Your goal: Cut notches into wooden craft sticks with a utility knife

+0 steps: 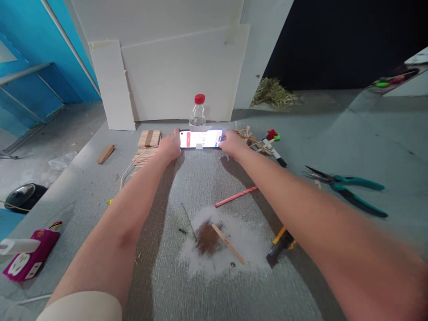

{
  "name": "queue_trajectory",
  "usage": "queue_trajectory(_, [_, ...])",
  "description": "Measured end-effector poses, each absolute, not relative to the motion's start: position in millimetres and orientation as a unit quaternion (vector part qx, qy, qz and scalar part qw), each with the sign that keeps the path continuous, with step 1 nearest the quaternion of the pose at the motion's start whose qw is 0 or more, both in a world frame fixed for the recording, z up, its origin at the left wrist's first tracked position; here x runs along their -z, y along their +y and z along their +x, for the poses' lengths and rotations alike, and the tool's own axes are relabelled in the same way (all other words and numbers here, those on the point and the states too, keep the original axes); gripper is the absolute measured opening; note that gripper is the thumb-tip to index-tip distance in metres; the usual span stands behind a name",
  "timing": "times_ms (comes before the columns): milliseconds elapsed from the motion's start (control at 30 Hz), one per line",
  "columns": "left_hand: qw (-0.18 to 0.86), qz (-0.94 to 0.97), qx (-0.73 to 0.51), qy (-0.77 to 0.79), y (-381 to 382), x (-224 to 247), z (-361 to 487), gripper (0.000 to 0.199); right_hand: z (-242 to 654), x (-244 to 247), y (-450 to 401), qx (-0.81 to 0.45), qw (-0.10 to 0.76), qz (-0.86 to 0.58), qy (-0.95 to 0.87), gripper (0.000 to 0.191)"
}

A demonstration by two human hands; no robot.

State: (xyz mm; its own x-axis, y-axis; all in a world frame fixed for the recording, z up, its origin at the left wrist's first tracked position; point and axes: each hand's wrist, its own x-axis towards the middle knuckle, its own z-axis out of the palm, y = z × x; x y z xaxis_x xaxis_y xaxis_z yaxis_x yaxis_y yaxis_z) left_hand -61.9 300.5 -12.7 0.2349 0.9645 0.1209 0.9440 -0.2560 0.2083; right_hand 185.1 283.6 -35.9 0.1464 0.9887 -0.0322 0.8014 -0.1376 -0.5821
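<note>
A phone (pixel 194 138) with a bright, lit screen is held sideways between my two hands, in front of a clear bottle (pixel 198 115) with a red cap. My left hand (pixel 171 145) grips its left end, and my right hand (pixel 232 144) grips the right end. Nearer to me, white powder (pixel 247 240) is spread on the grey surface with a brown powder patch (pixel 207 238) in it. A flat wooden stick (pixel 228 244) lies across the powder. Beyond it is a red-pink pencil (pixel 236 196), partly under my right forearm.
Bundled wooden sticks (pixel 149 138) lie beside my left hand, loose sticks and a marker (pixel 274 153) beside my right. Teal pliers (pixel 347 185) are at right, a yellow-black tool (pixel 281 247) under my right forearm, a magenta box (pixel 31 254) at left. White boards (pixel 180 67) stand behind.
</note>
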Motion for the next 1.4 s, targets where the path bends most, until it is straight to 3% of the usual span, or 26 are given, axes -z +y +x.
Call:
queue_trajectory(267, [-0.017, 0.792, -0.187, 0.581, 275, -8, -68, 0.045, 183, 29, 264, -0.176, 0.254, -0.692, -0.652, 0.036])
queue_trajectory(400, [-0.007, 0.81, -0.221, 0.544, 221, -25, -79, 0.053, 199, 9, 215, -0.121, 0.271, -0.643, -0.706, 0.036])
queue_trajectory(467, [0.03, 0.842, -0.202, 0.5, 177, -27, -88, 0.046, 214, -3, 176, -0.09, 0.271, -0.591, -0.755, 0.034])
queue_trajectory(600, [0.1, 0.909, -0.129, 0.384, 80, -15, -101, 0.028, 252, -18, 84, -0.067, 0.211, -0.467, -0.856, 0.041])
queue_trajectory(833, [0.112, 0.94, -0.066, 0.317, 1, 3, -104, 0.036, 294, 14, -6, 0.008, 0.121, -0.402, -0.908, 0.061])
queue_trajectory(1033, [0.1, 0.958, -0.039, 0.264, 9, 9, -83, 0.057, 278, 31, -2, 0.035, 0.104, -0.418, -0.902, 0.025])
queue_trajectory(1133, [0.088, 0.963, -0.035, 0.254, 14, 15, -69, 0.056, 276, 21, -3, 0.013, 0.132, -0.44, -0.888, 0.019])
queue_trajectory(1267, [0.069, 0.965, -0.033, 0.252, 18, 23, -58, 0.055, 285, 8, -14, -0.039, 0.231, -0.498, -0.835, 0.01])
queue_trajectory(1400, [0.051, 0.965, -0.031, 0.255, 19, 24, -53, 0.059, 285, 7, -23, -0.144, 0.351, -0.558, -0.738, 0.018])
